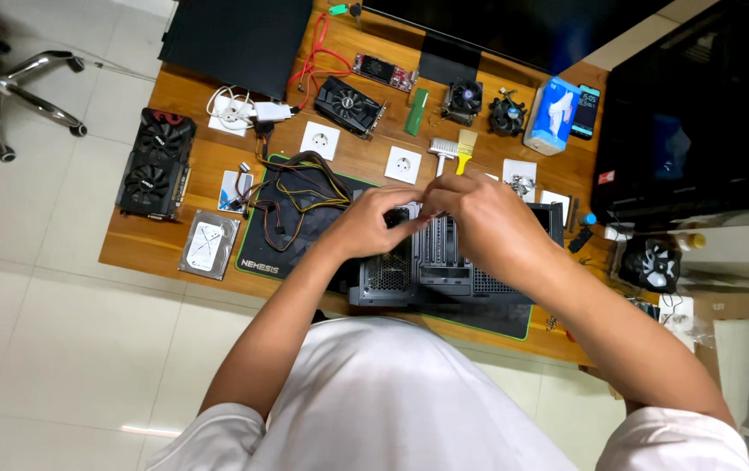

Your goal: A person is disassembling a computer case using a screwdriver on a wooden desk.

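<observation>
A black computer case lies on a dark mat at the near edge of a wooden table. Both my hands hover over the top of the case with fingertips meeting. My left hand has its fingers curled near the case's upper rear. My right hand pinches something small between thumb and fingers; the item itself is hidden. A bundle of black, yellow and orange cables spreads on the mat to the left of my left hand.
A dual-fan graphics card, a hard drive, a smaller graphics card, two cooler fans, a brush, white sockets, a blue box and a monitor surround the case. A chair base stands on the floor.
</observation>
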